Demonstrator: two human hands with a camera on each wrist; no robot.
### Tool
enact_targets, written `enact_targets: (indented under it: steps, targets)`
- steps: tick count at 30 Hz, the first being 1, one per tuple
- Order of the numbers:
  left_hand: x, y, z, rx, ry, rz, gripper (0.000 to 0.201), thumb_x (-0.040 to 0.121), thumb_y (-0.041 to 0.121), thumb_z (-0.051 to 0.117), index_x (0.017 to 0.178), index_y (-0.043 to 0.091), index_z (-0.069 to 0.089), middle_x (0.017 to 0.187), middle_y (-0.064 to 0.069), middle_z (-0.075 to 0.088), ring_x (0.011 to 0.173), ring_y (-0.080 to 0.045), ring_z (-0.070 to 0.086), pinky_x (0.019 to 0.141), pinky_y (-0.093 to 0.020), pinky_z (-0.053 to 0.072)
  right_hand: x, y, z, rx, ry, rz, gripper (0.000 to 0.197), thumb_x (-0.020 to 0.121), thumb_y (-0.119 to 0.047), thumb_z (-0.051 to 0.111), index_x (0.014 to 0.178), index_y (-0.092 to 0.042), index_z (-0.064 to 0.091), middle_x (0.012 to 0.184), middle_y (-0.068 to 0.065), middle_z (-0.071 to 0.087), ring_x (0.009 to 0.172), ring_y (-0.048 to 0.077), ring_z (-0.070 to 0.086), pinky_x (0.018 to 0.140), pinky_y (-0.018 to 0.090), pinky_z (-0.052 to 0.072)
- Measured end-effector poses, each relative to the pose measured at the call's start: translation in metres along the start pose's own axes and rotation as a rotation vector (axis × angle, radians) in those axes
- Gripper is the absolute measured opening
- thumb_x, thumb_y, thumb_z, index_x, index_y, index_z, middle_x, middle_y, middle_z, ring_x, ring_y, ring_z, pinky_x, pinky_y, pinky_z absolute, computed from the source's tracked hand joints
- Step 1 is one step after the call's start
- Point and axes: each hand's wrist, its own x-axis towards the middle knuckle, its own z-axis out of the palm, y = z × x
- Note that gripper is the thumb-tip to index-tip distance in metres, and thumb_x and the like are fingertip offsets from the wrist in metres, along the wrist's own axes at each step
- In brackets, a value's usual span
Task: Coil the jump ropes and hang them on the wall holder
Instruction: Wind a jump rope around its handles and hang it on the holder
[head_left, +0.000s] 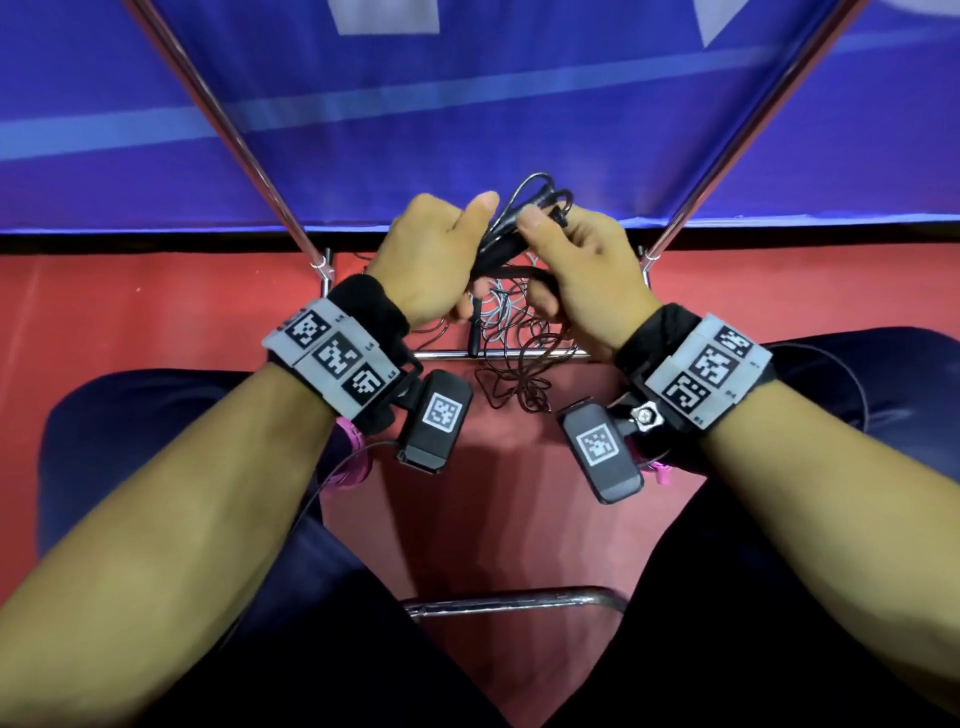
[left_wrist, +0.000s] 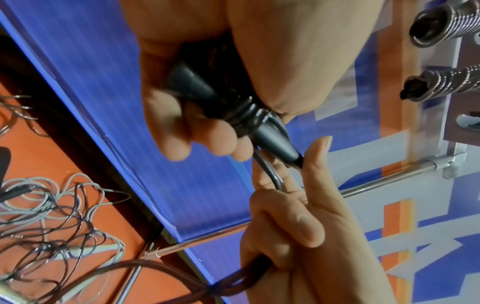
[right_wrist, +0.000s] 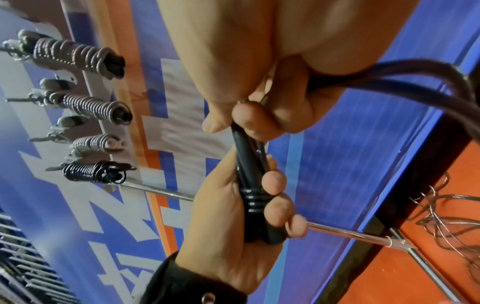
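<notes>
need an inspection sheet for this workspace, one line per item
surface: red floor, carrying the rope tangle
job's things: black jump rope in both hands, handles together; tangle of grey and dark ropes on the floor; four coiled ropes hang on the wall holder
clutter: nothing seen
grippers: left hand grips the handles; right hand holds the cord loops
cables: thin lead at the left wrist camera
surroundings: blue banner, metal stand rods
</notes>
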Motion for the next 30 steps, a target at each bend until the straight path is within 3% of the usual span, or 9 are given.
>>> enact_targets:
  steps: [2, 5, 10, 13, 16, 20, 24, 27, 30]
  targets:
    - [-0.005, 0.003, -0.001, -0.054, -0.048, -0.007, 0.057, 0.107, 0.045, 0.039, 0.072, 0.003, 0.057, 0.055, -0.012, 0.063, 0.037, -0.025, 0.057, 0.039, -0.027, 0.044, 0.000, 0.000, -0.001, 0.045, 0.021, 0.007, 0.024, 0.103, -0.020, 0.051, 0.087, -0.005, 0.062, 0.086, 0.010, 0.074, 0.036, 0.012, 0.035, 0.037, 0.020, 0.029]
    - [-0.008, 0.004, 0.000, -0.045, -0.071, 0.011, 0.060, 0.107, 0.046, 0.037, 0.074, 0.000, 0.058, 0.056, -0.013, 0.064, 0.040, -0.029, 0.056, 0.037, -0.028, 0.043, 0.000, 0.001, 0.000, 0.109, 0.056, 0.030, 0.022, 0.103, -0.016, 0.052, 0.084, -0.010, 0.060, 0.078, 0.008, 0.071, 0.034, 0.010, 0.034, 0.035, 0.018, 0.028]
    - [-0.009, 0.001, 0.004, -0.002, 0.010, 0.037, 0.064, 0.106, 0.048, 0.037, 0.068, 0.001, 0.056, 0.056, -0.018, 0.065, 0.038, -0.029, 0.052, 0.036, -0.025, 0.037, 0.003, 0.002, 0.002, 0.149, 0.084, 0.091, 0.022, 0.103, -0.019, 0.053, 0.083, -0.012, 0.059, 0.081, 0.014, 0.070, 0.034, 0.009, 0.034, 0.034, 0.019, 0.024]
    - [-0.007, 0.001, 0.006, 0.051, 0.057, 0.049, 0.067, 0.107, 0.047, 0.036, 0.068, -0.005, 0.052, 0.057, -0.021, 0.064, 0.034, -0.024, 0.050, 0.037, -0.021, 0.034, 0.004, 0.000, 0.003, 0.108, 0.092, 0.078, 0.027, 0.103, -0.020, 0.054, 0.077, -0.014, 0.060, 0.077, 0.008, 0.070, 0.034, 0.011, 0.035, 0.034, 0.020, 0.025]
    - [-0.002, -0.001, 0.004, 0.132, 0.140, 0.083, 0.066, 0.106, 0.045, 0.037, 0.056, 0.004, 0.049, 0.046, -0.010, 0.057, 0.042, -0.026, 0.053, 0.054, -0.033, 0.046, 0.003, 0.003, 0.004, -0.158, 0.064, 0.080, 0.039, 0.098, -0.032, 0.062, 0.063, -0.016, 0.059, 0.057, -0.008, 0.060, 0.037, 0.016, 0.043, 0.038, 0.022, 0.031]
    - [0.007, -0.009, 0.001, 0.237, 0.190, 0.081, 0.068, 0.107, 0.045, 0.035, 0.051, 0.008, 0.046, 0.058, -0.018, 0.059, 0.073, -0.045, 0.057, 0.081, -0.047, 0.049, -0.003, 0.008, -0.001, -0.775, -0.046, -0.060, 0.038, 0.081, -0.037, 0.079, 0.070, -0.014, 0.051, 0.061, -0.006, 0.051, 0.059, 0.015, 0.045, 0.057, 0.026, 0.039]
    - [0.009, -0.016, 0.007, 0.407, 0.167, 0.081, 0.066, 0.105, 0.049, 0.029, 0.054, 0.011, 0.045, 0.068, -0.017, 0.066, 0.082, -0.044, 0.053, 0.094, -0.046, 0.045, -0.006, -0.003, -0.003, -1.169, -0.129, -0.155, 0.011, 0.087, -0.032, 0.061, 0.084, -0.022, 0.059, 0.078, 0.004, 0.066, 0.079, 0.035, 0.059, 0.065, 0.037, 0.045]
    - [0.004, -0.014, 0.014, 0.552, 0.087, 0.038, 0.060, 0.107, 0.048, 0.029, 0.066, 0.010, 0.052, 0.084, -0.019, 0.067, 0.097, -0.043, 0.055, 0.089, -0.043, 0.044, -0.012, -0.006, 0.008, -1.382, -0.205, -0.244, 0.014, 0.087, -0.024, 0.053, 0.096, -0.020, 0.063, 0.091, 0.011, 0.067, 0.086, 0.040, 0.061, 0.061, 0.035, 0.034]
    - [-0.004, -0.012, 0.019, 0.655, -0.012, -0.011, 0.052, 0.107, 0.046, 0.031, 0.100, 0.005, 0.063, 0.112, -0.029, 0.059, 0.111, -0.049, 0.053, 0.093, -0.047, 0.042, -0.011, -0.010, 0.005, -1.418, -0.310, -0.285, 0.017, 0.083, -0.023, 0.056, 0.097, -0.022, 0.066, 0.090, 0.009, 0.069, 0.085, 0.039, 0.062, 0.061, 0.036, 0.039]
